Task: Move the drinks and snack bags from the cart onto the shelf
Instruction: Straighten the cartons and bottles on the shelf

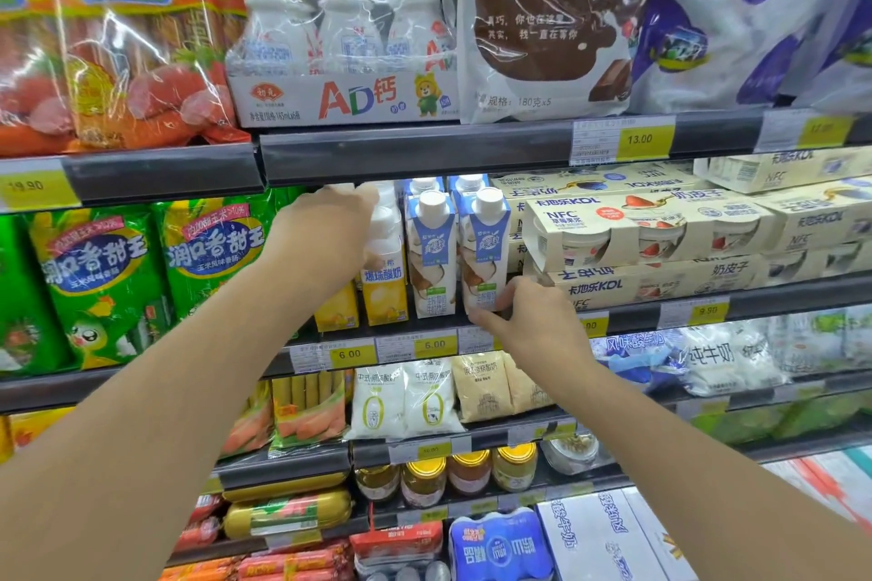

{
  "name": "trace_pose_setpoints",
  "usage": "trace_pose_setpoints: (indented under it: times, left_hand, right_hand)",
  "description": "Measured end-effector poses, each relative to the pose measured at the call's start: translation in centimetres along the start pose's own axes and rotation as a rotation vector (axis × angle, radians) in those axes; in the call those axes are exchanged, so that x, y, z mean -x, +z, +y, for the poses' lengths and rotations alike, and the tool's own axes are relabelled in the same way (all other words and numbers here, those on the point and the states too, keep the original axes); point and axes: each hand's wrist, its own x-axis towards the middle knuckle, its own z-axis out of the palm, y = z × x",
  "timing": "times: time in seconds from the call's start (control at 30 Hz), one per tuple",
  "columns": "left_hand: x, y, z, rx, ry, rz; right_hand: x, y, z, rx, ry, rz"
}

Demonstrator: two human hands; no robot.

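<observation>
my left hand (330, 226) wraps the yellow yogurt bottle (383, 278) on the shelf (424, 335), my right hand (524, 316) pinches the blue carton (486, 250) low; stiff, light, tippy.

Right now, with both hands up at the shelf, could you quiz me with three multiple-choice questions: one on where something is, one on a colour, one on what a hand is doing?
1. Where do the blue-and-white cartons stand?
A. left of the green bags
B. between the yellow carton and the cream boxes
C. on the top shelf

2. What colour are the carton caps?
A. white
B. red
C. black

3. What is the right hand doing?
A. hanging free
B. gripping a jar
C. touching the base of a carton

Answers:
1 B, the yellow carton is left of them and the cream boxes are right.
2 A, every cap is white.
3 C, its fingers meet the right-hand carton low down.
</observation>
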Motion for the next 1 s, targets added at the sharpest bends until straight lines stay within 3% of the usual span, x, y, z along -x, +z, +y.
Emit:
trace_pose_setpoints:
  times: [0.13,0.4,0.57,0.77,1.0]
  left_hand:
    - [-0.4,0.0,0.1,-0.04,0.021,-0.011]
    - [1.0,0.5,-1.7,0.028,0.008,0.133]
    - [2.9,2.9,-5.3,0.291,-0.123,0.212]
    - [2.7,5.8,-6.1,0.585,-0.191,0.115]
    - [2.0,6.6,-6.1,0.617,-0.149,0.14]
  right_hand:
    - [0.0,0.8,-2.2,0.034,-0.07,-0.042]
    - [0.1,2.3,-6.0,0.068,-0.186,-0.065]
    - [-0.7,3.7,-7.5,0.126,-0.187,-0.074]
    - [-0.9,5.3,-8.0,0.248,-0.192,-0.076]
    - [-1.1,5.3,-8.8,0.294,-0.171,-0.11]
